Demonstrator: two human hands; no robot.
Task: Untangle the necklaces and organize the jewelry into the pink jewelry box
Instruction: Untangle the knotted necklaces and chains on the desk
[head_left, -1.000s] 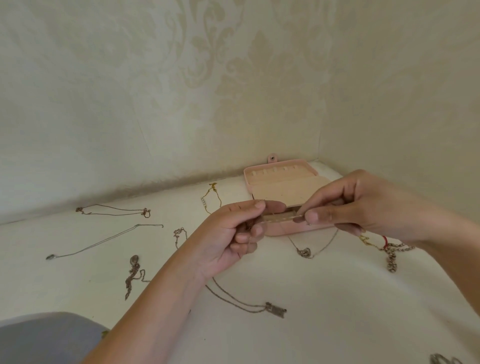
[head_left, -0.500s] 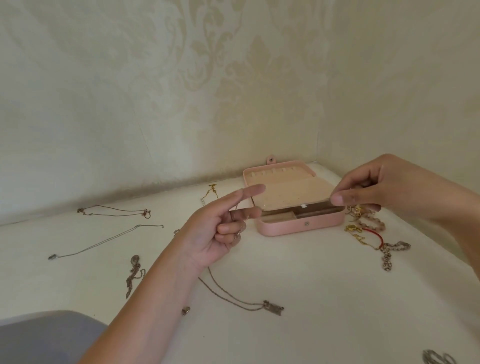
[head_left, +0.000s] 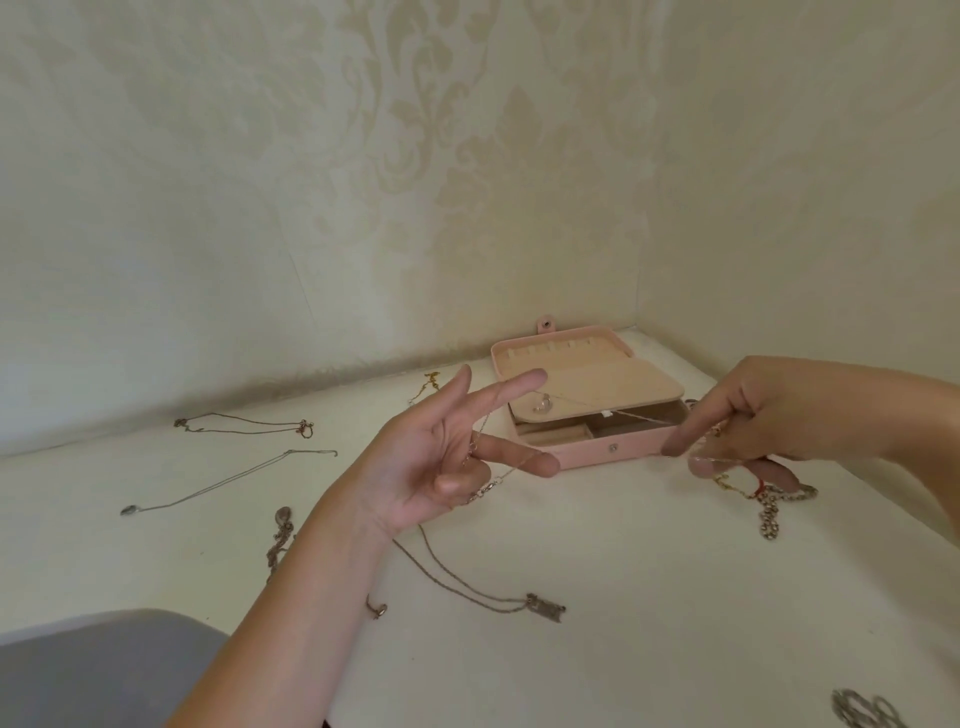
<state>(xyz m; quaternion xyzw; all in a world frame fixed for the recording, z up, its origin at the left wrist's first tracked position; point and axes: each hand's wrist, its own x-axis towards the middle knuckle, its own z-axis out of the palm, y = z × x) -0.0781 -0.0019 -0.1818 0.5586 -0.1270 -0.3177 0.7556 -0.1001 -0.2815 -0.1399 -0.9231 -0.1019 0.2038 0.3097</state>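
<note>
Where the two patterned walls meet at the far corner of the white counter (head_left: 649, 597), the pink jewelry box (head_left: 597, 451) is set, its lid laid back and a beige inner panel lying partly over the compartments. A thin necklace (head_left: 613, 413) is stretched in the air across the front of the box, between the two hands, with a small ring-shaped pendant hung on it near the left end. The left hand (head_left: 441, 462) is held palm-up with thumb, index and middle finger spread and straight and the last two fingers bent; the chain is looped about the middle finger, and its clasp hangs just below. The right hand (head_left: 769, 415) is closed in a pinch of thumb and index finger on the other end of the chain. Laid apart on the counter are noted: a bar-pendant necklace (head_left: 544, 607) near the left forearm, a silver chain (head_left: 228, 480) and a dark chain (head_left: 244, 423) at the left, a gold chain (head_left: 428, 384) beside the box, and a tangled heap with a red thread (head_left: 763, 501) under the right hand.
</note>
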